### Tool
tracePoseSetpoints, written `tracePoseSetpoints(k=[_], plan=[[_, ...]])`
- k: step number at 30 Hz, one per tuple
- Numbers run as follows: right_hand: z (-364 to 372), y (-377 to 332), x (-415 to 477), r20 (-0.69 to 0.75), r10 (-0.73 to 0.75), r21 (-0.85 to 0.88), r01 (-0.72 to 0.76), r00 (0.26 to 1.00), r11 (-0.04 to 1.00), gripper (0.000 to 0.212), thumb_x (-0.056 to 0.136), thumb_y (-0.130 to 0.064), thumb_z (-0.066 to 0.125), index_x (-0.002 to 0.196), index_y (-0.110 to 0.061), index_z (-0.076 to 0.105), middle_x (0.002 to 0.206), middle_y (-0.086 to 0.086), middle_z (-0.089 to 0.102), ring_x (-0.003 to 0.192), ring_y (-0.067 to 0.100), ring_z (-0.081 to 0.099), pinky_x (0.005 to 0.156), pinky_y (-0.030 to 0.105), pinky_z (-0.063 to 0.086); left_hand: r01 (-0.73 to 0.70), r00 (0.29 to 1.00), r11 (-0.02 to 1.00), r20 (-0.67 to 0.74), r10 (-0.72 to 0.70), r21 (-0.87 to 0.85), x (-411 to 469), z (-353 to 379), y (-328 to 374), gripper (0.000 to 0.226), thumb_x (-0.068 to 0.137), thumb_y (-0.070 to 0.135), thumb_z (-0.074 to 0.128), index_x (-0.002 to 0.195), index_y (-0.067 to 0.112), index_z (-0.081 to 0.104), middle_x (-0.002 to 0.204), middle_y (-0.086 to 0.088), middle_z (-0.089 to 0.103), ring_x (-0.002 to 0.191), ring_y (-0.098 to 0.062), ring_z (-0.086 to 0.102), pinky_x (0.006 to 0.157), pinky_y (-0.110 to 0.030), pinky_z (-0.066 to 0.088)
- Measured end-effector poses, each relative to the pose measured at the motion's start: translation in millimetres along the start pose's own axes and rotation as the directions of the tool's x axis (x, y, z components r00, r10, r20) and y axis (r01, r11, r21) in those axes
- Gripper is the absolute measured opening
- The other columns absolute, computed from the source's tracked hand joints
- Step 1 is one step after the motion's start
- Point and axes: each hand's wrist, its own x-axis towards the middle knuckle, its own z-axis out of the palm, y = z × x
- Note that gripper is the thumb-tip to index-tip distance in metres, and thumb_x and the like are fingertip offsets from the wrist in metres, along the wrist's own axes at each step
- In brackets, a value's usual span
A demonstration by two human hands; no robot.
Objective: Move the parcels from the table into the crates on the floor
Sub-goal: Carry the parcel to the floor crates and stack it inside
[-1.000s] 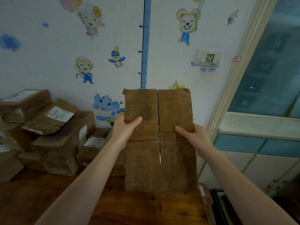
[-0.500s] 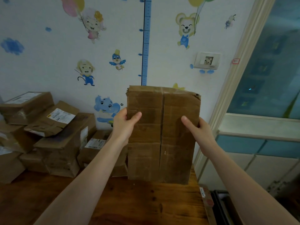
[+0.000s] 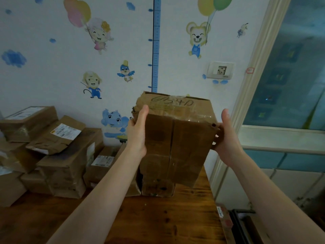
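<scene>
- The wooden table (image 3: 158, 219) spreads across the bottom of the view, dark and knotty with a streaky grain.
- On its left, a pile of parcels (image 3: 61, 162): creased brown cardboard boxes, several with white labels, waiting their turn.
- We hold the held parcel (image 3: 177, 147) over the table's right end, tipped so its top shows. It's worn corrugated board with a taped centre seam, a pen scrawl on top and a torn lower corner.
- We judge this the carry step: lifted, not yet stowed.
- At lower right, a dark rim, probably a crate (image 3: 243, 224). Next we swing right and lower, minding that torn bottom.
- The left hand (image 3: 138, 132) grips the left edge, thumb on the front.
- The right hand (image 3: 227, 138) clasps the right edge, thumb up and fingers hidden behind.
</scene>
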Motion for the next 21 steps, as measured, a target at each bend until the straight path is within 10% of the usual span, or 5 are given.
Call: tracePoseSetpoints(k=[4,9,13,21], plan=[[-3,1,-2,0.022,0.003,-0.088,-0.001,1.0,0.996,0.05,0.087,-0.038,0.062,0.126,-0.009,0.052,0.106,0.01,0.065,0.088,0.022,0.066,0.071,0.033,0.057,-0.078,0.997,0.984,0.026,0.075,0.162,1,-1,0,0.074,0.083,0.052,0.061,0.141,0.021,0.029,0.142,-0.005,0.037,0.133,-0.02,0.032,0.109,-0.046,0.027],[-6,15,-3,-0.016,-0.097,-0.102,0.095,0.995,0.99,0.076,0.082,-0.016,0.069,0.146,-0.019,0.029,0.11,0.011,0.063,0.089,0.022,0.067,0.067,0.029,0.055,0.12,0.978,0.967,0.143,-0.155,0.223,3,-3,11,0.137,0.043,0.057,0.084,0.152,0.02,0.009,0.155,-0.009,0.024,0.139,-0.035,0.028,0.103,-0.065,0.031],[-14,19,2,0.03,-0.041,-0.116,0.045,0.999,0.992,0.098,0.078,-0.019,0.072,0.151,-0.03,0.008,0.11,0.012,0.062,0.088,0.022,0.067,0.066,0.035,0.057,0.131,0.969,0.989,0.204,-0.142,0.065,9,-8,11,0.092,0.053,0.02,0.083,0.134,0.01,0.042,0.127,-0.01,0.059,0.109,-0.024,0.061,0.068,-0.043,0.059],[-15,41,2,-0.028,-0.036,-0.383,0.022,0.999,0.923,0.05,0.074,-0.019,0.079,0.111,-0.013,0.046,0.112,0.009,0.057,0.085,0.012,0.06,0.056,0.02,0.053,-0.136,0.971,0.975,0.219,0.096,0.176,4,-3,3,0.069,0.072,-0.009,0.073,0.129,0.018,0.043,0.122,-0.008,0.057,0.108,-0.023,0.059,0.088,-0.045,0.053]])
